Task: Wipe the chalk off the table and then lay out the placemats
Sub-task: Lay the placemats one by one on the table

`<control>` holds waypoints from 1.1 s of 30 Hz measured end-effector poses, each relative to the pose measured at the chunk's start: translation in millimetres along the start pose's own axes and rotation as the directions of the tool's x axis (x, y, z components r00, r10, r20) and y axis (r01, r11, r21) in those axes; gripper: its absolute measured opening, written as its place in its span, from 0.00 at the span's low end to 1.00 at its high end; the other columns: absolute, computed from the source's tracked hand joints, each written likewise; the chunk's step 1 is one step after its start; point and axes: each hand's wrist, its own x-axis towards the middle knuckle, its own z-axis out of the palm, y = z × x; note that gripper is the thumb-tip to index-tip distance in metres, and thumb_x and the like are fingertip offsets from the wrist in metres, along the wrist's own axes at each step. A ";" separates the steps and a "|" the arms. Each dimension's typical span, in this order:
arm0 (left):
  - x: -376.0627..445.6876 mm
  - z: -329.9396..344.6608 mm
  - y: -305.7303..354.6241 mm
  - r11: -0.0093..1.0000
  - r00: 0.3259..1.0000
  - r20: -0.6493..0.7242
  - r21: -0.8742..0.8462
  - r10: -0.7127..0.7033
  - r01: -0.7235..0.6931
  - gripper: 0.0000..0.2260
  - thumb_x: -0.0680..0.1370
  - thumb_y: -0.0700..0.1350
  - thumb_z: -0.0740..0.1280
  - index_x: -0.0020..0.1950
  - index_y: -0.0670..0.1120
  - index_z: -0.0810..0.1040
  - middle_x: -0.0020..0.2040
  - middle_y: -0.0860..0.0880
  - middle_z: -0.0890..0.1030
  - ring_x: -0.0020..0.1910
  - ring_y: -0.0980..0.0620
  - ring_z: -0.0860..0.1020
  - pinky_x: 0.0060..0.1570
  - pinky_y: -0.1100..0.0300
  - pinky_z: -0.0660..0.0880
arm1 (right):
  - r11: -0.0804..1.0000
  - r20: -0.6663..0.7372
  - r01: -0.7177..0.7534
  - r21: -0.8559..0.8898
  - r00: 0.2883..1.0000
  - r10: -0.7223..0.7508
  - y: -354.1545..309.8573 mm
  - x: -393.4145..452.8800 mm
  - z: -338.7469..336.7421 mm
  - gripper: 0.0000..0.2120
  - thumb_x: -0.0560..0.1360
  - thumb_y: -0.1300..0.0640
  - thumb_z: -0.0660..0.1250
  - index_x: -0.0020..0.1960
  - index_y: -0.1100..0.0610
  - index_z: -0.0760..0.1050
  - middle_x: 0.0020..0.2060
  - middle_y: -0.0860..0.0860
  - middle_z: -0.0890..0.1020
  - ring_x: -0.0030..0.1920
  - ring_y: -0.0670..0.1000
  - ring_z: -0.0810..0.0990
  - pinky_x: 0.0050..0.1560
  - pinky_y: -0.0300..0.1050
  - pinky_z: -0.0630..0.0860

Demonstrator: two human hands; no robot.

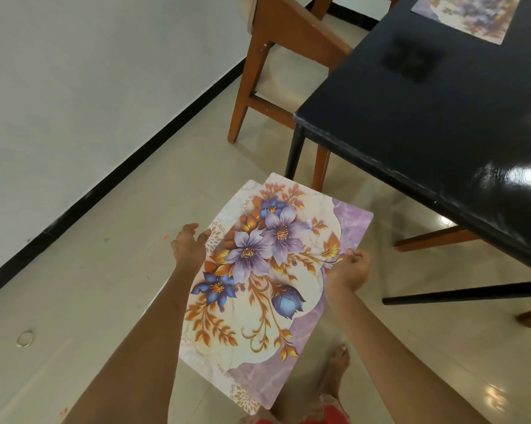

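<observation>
A rectangular placemat printed with purple and blue flowers and orange leaves on cream and lilac marbling [267, 280] is held above the floor, in front of the person. The left hand [189, 244] touches its left edge with fingers loosely spread; the right hand [350, 269] pinches its right edge with curled fingers. A second floral placemat [466, 16] lies flat on the far part of the glossy black surface [426, 117]. A brown wooden chair with a pale seat [282, 56] stands beside that surface, on pale floor tiles [90, 270] by a white wall with black skirting.
</observation>
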 end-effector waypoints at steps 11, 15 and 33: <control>-22.9 -24.5 56.1 0.970 0.996 0.080 -0.242 0.037 -0.017 0.19 0.78 0.57 0.64 0.53 0.43 0.82 0.49 0.43 0.82 0.49 0.44 0.79 0.53 0.53 0.73 | 0.969 0.037 0.127 0.211 0.990 -0.137 -47.9 -9.5 -26.6 0.06 0.81 0.59 0.60 0.55 0.61 0.72 0.42 0.51 0.77 0.43 0.51 0.79 0.35 0.39 0.72; -37.0 -29.0 91.3 0.935 0.978 0.150 -0.345 0.146 -0.086 0.11 0.77 0.49 0.67 0.38 0.46 0.82 0.33 0.50 0.81 0.33 0.54 0.78 0.38 0.61 0.74 | 0.941 0.003 0.141 0.307 0.989 -0.149 -89.6 4.9 -43.0 0.04 0.82 0.58 0.59 0.52 0.57 0.71 0.46 0.52 0.78 0.44 0.49 0.80 0.37 0.39 0.74; -55.1 55.0 316.8 0.886 0.890 0.173 -0.288 0.421 -0.363 0.09 0.77 0.36 0.63 0.48 0.48 0.79 0.39 0.54 0.80 0.38 0.56 0.78 0.36 0.66 0.71 | 0.907 0.357 0.070 0.415 0.905 -0.233 -267.3 161.2 -110.2 0.02 0.78 0.56 0.67 0.49 0.54 0.78 0.45 0.51 0.82 0.48 0.49 0.81 0.45 0.44 0.77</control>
